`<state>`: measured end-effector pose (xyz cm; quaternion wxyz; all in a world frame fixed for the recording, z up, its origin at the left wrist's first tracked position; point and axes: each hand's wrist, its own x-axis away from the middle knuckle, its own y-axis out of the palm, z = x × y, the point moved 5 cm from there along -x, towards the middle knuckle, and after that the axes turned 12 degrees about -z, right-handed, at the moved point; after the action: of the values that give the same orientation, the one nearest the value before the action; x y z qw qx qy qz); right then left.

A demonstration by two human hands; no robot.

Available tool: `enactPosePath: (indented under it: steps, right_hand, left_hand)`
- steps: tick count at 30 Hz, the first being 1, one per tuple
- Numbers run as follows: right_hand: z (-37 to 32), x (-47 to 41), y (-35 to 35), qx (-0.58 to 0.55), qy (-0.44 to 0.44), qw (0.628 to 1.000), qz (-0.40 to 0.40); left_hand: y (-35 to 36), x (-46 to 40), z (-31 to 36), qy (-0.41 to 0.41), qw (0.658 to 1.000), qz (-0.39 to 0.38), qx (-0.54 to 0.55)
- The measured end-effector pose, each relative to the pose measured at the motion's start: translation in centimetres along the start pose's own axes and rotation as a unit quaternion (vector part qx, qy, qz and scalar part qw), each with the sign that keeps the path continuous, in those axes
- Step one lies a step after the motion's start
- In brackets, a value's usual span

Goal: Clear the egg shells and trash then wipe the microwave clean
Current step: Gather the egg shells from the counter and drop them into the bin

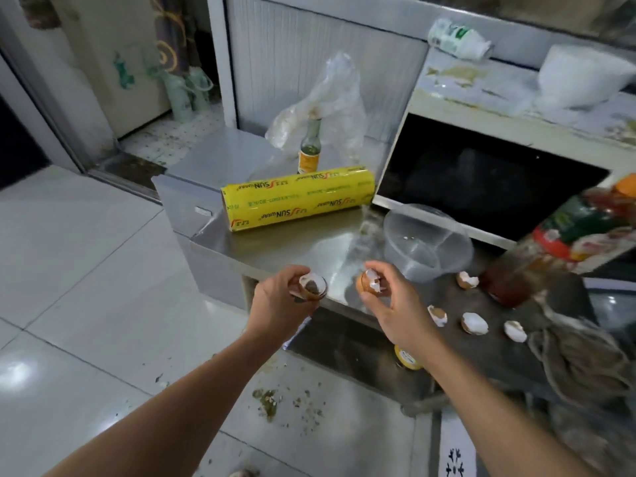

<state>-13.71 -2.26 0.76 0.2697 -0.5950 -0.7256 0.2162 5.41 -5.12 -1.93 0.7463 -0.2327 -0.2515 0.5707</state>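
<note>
My left hand (279,297) grips a brown egg shell half (312,286) with its open side up, just off the counter's front edge. My right hand (392,297) pinches another broken shell (370,281) over the steel counter (296,249). Several more shell pieces lie on the dark surface to the right: one (467,280) near the clear bowl, another (437,315), a third (474,323) and one more (515,331). The microwave (481,180) stands behind with a dark door and a stained white top. A grey rag (578,359) lies crumpled at the right.
A yellow cling-wrap roll (297,197) lies on the counter, with a glass bottle (309,148) and a plastic bag (327,105) behind it. A clear plastic bowl (426,242) sits by the microwave. A tilted jar (564,242) stands at right. Crumbs litter the floor tiles (275,404).
</note>
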Motion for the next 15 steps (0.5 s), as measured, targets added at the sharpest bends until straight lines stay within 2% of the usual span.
enactPosePath:
  steps: [12,15]
  right_hand:
    - [8.0,6.8,-9.0,0.005,0.110,0.983,0.146]
    - [9.1,6.7,-9.6,0.014,0.128,0.980,0.151]
  left_hand:
    - [6.0,-1.9,7.5,0.060,0.996,-0.069,0.003]
    - [7.3,-2.8,7.9,0.058,0.994,-0.088,0.007]
